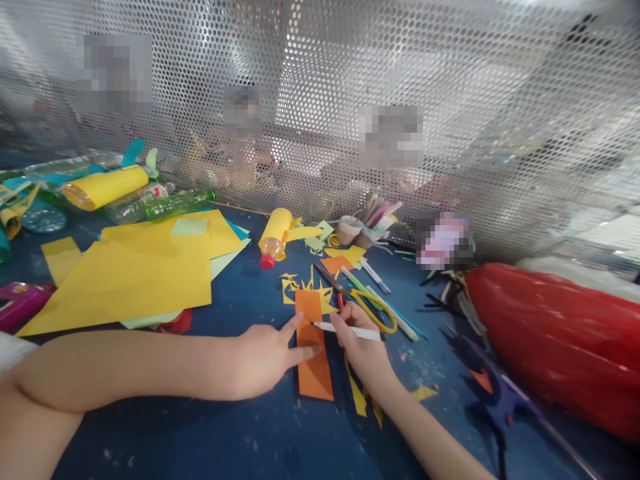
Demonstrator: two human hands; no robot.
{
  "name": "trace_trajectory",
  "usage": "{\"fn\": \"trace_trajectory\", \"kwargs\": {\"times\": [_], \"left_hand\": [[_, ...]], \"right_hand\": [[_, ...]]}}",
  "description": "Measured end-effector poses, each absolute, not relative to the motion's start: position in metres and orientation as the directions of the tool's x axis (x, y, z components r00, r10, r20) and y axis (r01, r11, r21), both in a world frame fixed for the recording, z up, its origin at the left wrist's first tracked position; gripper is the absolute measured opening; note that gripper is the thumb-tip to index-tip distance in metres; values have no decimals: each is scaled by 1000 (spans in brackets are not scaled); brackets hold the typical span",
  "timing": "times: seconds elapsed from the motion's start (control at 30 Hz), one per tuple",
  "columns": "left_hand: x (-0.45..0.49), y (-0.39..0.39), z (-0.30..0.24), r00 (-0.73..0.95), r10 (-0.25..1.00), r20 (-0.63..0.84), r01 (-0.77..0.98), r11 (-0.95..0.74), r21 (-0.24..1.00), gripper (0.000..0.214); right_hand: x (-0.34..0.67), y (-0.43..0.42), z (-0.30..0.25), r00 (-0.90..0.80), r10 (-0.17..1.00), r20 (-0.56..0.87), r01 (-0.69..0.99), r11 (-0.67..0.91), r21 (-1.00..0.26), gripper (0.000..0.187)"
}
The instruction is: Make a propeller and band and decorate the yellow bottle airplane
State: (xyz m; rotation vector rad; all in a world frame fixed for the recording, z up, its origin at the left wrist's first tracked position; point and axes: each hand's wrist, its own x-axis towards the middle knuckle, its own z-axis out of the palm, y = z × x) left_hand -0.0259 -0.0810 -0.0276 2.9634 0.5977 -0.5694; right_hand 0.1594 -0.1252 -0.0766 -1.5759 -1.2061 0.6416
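A narrow orange paper strip [314,380] lies flat on the blue table, its far end over jagged yellow paper scraps [289,291]. My left hand [267,352] rests on the strip with two fingers spread apart, pressing it down. In my right hand [361,341] is a white marker [367,333], pinched near its front, its tip at the strip between my left fingers. Just beyond the right hand lie scissors [374,301] with yellow handles, blades apart. Yellow paper strips [356,390] lie partly under my right forearm.
Large yellow sheets [150,283] are piled at left, with plastic bottles [180,203] behind. A yellow-wrapped bottle [276,233] with a red cap lies ahead. At right are a blue glue gun [495,393] and a red plastic bag [555,333]. People sit beyond a perforated screen [320,80].
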Motion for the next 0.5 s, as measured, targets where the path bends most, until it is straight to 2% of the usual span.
{"fn": "trace_trajectory", "kwargs": {"times": [0.23,0.5], "left_hand": [[-27,-80,-30,855,362,-372,376,-926,-39,72],[-26,-78,-33,856,353,-379,363,-931,-46,74]], "right_hand": [[159,-122,-83,365,917,161,409,-2,-913,32],[159,-120,-86,269,955,128,350,27,-936,32]]}}
